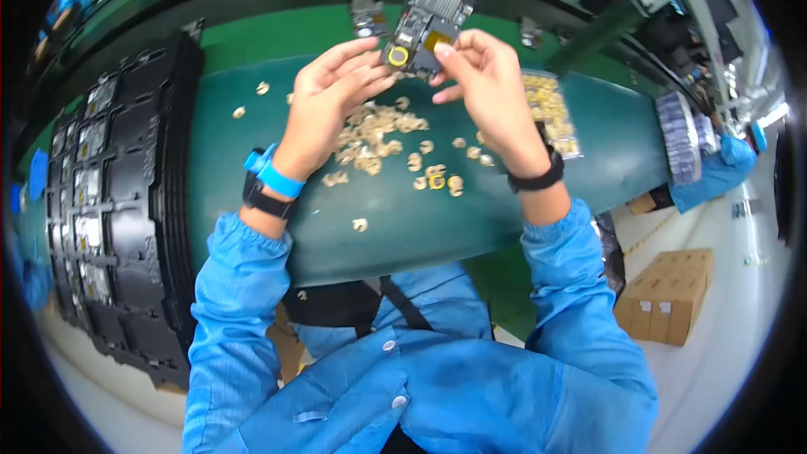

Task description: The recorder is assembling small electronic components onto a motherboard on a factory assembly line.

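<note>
Head view: we find the circuit board [432, 18] raised beyond the scattered cream ring-shaped pieces [378, 130], pinched in the right hand [492, 84]. The left hand [334, 92] meets its lower corner beside the yellow-rimmed round part [398, 56]; we cannot tell whether it grips. We judge this work at that part; next calls for steady support.

Both forearms [235, 294] stretched forward, left grip [329, 88] turned inward, fingers [353, 50] extended, right grip [489, 84] pinching

Left stand stacked trays [126, 202]. On the tabletop [395, 244], ring pieces [370, 130] lie before the circuit board [435, 4], left of a parts tray [557, 113]
</note>
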`<action>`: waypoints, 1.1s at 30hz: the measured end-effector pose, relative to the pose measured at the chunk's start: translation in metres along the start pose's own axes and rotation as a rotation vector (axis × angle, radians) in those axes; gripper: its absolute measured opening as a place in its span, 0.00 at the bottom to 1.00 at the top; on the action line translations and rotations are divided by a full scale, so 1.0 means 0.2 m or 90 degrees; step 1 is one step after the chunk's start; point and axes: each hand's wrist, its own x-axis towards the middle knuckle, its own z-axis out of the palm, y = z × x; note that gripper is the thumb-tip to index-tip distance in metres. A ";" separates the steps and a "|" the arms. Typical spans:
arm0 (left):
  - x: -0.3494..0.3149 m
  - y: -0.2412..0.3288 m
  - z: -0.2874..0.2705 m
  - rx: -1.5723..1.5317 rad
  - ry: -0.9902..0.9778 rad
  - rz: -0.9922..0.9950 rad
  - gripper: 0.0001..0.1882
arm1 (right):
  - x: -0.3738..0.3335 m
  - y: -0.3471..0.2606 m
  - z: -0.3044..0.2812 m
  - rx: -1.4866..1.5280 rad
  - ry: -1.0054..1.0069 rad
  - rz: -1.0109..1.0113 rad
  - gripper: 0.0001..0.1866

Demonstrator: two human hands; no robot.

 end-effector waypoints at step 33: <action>0.01 -0.02 -0.07 0.269 0.023 -0.081 0.16 | 0.62 0.32 -0.59 0.039 0.148 0.056 0.24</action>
